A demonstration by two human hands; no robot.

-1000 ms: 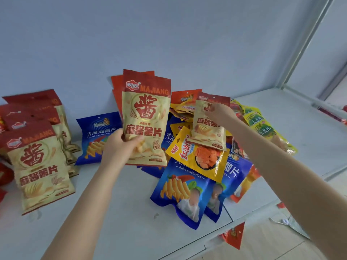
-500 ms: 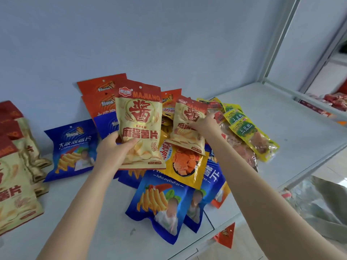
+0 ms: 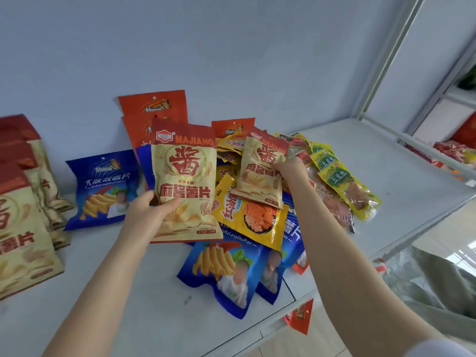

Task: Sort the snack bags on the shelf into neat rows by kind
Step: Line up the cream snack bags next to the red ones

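Snack bags [image 3: 253, 222] sit mixed in a heap mid-shelf, on a white shelf [image 3: 391, 161] against a pale wall. Far left: row of cream-and-red bags [image 3: 23, 228], overlapping, partly cut off by the frame edge. Next, lone blue chip bag [image 3: 103, 189] leaning on the wall, apart from the heap. Left hand [image 3: 146, 217] holds first MAJIANG bag [image 3: 184, 176] upright above the shelf, thumb pressed across its lower-left front, fingers hidden behind it. Behind that, orange-red bags [image 3: 154, 105] stand against the wall. At the heap's front, two blue bags [image 3: 226, 271] lie flat near the shelf's front edge. Right hand [image 3: 289, 168] grips second MAJIANG bag [image 3: 260, 171] by its right edge, fingers curled round it, bag tilted over the heap. Right of that, yellow-green bags [image 3: 334, 173] lie flat, touching the heap. Small red bag [image 3: 300, 315] shows below the shelf's front edge.
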